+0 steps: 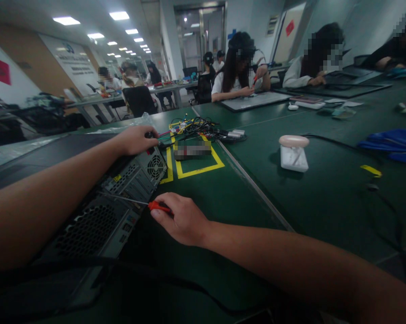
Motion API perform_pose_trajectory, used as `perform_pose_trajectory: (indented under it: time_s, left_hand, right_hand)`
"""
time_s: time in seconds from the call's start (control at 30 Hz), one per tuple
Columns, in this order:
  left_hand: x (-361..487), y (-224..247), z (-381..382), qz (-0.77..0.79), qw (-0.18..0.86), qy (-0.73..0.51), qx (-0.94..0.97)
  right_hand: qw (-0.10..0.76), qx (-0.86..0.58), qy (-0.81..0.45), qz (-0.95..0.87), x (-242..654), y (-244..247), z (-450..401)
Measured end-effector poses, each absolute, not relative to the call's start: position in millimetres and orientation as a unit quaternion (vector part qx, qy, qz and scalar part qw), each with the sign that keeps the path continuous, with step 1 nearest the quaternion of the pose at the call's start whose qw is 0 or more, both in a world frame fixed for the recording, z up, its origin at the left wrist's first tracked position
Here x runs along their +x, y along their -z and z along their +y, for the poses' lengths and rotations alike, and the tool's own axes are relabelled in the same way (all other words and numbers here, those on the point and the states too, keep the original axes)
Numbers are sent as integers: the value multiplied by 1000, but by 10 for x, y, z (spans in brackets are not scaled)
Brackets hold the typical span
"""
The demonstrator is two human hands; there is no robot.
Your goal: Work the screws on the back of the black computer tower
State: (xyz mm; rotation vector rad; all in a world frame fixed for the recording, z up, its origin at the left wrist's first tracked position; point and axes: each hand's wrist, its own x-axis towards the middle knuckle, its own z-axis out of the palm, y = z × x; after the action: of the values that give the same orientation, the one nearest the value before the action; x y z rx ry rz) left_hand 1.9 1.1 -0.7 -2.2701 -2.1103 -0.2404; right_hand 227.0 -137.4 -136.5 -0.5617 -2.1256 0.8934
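A desktop computer case (105, 216) lies on its side on the green table (324, 193), its rear panel with fan grille and ports facing me. My right hand (184, 220) grips a red-handled screwdriver (157, 206); its thin shaft points left against the rear panel. My left hand (135, 139) rests on the far top corner of the case, fingers curled over a dark part near the cables.
A bundle of coloured cables (199, 128) lies inside a yellow-taped square (198, 168). A small pink-and-white device (293, 153) stands to the right, a blue cloth (392, 145) farther right. A black cord (189, 288) crosses the front. Several people work at tables beyond.
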Motion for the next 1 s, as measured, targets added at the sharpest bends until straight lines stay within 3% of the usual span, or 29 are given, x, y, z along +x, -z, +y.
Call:
perform_pose_trajectory:
  time_s: [1.0]
  left_hand:
    - [27, 13, 11, -675, 36, 77, -733]
  right_hand:
    - [384, -224, -360, -820, 2273, 1384, -1365]
